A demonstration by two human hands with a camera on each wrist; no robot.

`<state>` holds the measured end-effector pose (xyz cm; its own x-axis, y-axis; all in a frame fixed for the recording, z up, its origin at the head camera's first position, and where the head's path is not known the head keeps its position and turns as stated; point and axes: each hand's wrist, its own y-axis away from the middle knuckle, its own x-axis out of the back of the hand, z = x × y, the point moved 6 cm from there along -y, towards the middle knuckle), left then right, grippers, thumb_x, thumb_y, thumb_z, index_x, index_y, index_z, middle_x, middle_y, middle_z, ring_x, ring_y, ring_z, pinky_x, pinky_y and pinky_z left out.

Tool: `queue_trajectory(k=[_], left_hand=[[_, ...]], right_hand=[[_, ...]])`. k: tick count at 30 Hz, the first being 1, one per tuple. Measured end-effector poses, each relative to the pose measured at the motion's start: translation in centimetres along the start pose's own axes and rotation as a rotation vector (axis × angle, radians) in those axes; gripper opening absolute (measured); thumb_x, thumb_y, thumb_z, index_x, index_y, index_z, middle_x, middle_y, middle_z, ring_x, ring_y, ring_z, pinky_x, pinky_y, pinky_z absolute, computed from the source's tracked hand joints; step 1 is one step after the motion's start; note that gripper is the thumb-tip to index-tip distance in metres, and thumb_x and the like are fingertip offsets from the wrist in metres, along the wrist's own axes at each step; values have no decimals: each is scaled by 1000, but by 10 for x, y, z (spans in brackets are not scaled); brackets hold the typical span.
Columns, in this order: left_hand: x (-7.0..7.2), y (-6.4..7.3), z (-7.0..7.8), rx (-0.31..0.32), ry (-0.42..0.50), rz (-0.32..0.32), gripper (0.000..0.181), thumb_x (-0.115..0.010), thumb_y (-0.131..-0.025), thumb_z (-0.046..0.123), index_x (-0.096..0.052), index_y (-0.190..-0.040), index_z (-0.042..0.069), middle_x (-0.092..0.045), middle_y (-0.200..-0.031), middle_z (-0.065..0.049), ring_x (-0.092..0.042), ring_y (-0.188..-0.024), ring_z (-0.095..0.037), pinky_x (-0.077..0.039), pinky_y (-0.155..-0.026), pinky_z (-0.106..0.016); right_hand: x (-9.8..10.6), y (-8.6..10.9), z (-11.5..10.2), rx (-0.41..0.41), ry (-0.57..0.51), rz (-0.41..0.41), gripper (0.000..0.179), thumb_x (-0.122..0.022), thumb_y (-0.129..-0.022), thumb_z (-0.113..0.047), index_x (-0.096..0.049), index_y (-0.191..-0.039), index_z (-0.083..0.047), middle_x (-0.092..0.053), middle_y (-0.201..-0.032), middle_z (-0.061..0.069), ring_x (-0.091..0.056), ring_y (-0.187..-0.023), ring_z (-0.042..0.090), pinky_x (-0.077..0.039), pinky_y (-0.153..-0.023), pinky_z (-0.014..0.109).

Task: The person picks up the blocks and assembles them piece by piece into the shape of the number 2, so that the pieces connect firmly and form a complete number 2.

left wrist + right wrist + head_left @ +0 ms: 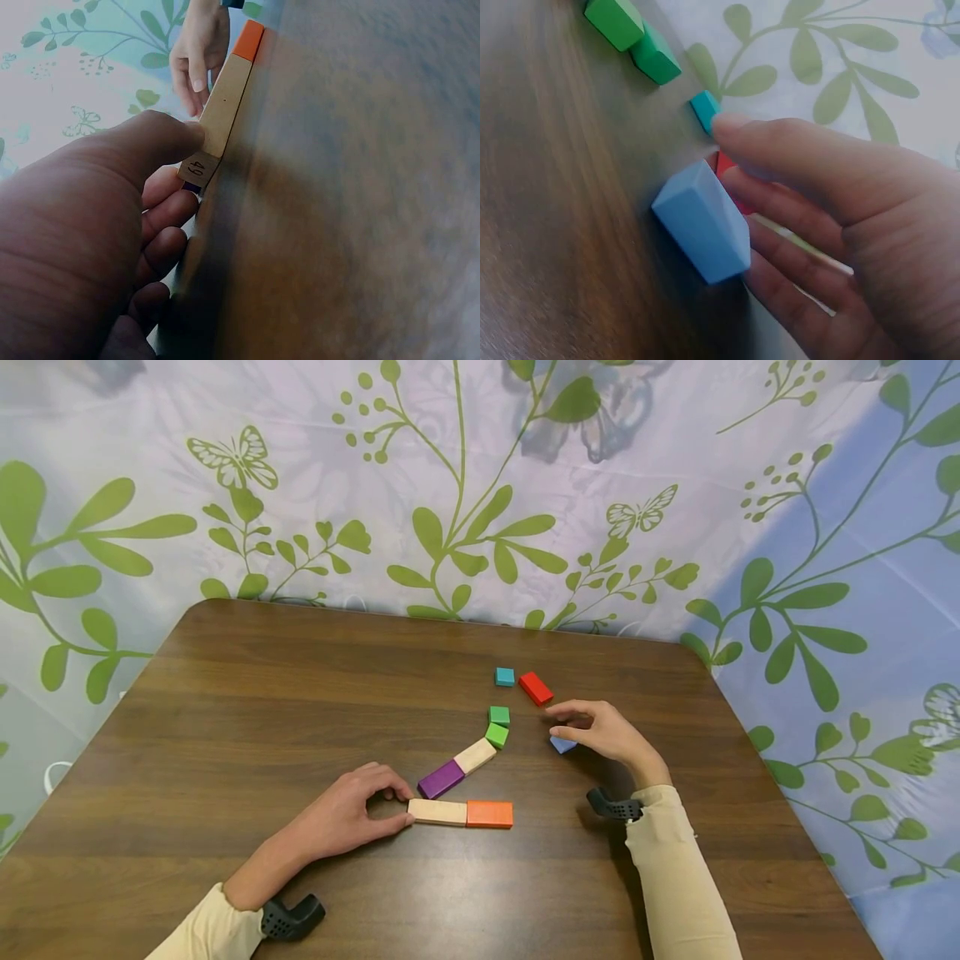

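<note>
With thumb and index finger, my left hand (352, 806) pinches the left end of a plain wooden block (437, 812). That block meets an orange block (490, 814) end to end. Just behind lies a purple block (441, 778), touching another plain wooden block (476, 757). My right hand (607, 731) is over a blue block (562, 744), partly covering it in the head view. In the right wrist view the thumb stands apart from the blue block (697, 221), and fingers extend behind it; whether they touch it I cannot tell.
A light green block (497, 735) and a darker green block (498, 716) continue the slanting row. Farther back are a teal block (505, 677) and a red block (536, 688). The brown table (300, 693) ends at a patterned cloth (315, 493).
</note>
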<state>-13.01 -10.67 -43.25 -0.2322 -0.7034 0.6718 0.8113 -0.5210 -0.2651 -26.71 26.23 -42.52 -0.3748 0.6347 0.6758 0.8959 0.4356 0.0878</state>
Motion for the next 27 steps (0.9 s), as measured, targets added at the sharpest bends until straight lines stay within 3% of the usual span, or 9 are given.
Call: queue_trajectory(k=[7, 15, 27], left_hand=[[1, -1, 1, 5, 1, 0, 21, -84, -89, 27, -70, -104, 25, -65, -99, 13, -56, -90, -5, -52, -80, -26], [2, -1, -1, 7, -9, -4, 21, -84, -89, 27, -70, -104, 25, -65, -99, 14, -56, -91, -5, -52, -81, -26], [1, -1, -2, 15, -3, -18, 20, -83, -90, 28, -70, -105, 26, -65, -100, 14, -56, -91, -4, -52, -81, -26]], right_hand=[[2, 1, 1, -7, -5, -50, 41, -78, -94, -29, -71, -131, -14, -70, -128, 5, -62, -116, 25, -49, -105, 48], [2, 3, 1, -38, -11, -87, 46, -84, -88, -29, -71, -131, -16, -70, -127, 3, -62, -113, 23, -52, -95, 26], [5, 9, 9, -37, -6, -140, 48, -85, -87, -29, -70, -132, -17, -67, -129, 7, -61, -118, 25, -51, -105, 44]])
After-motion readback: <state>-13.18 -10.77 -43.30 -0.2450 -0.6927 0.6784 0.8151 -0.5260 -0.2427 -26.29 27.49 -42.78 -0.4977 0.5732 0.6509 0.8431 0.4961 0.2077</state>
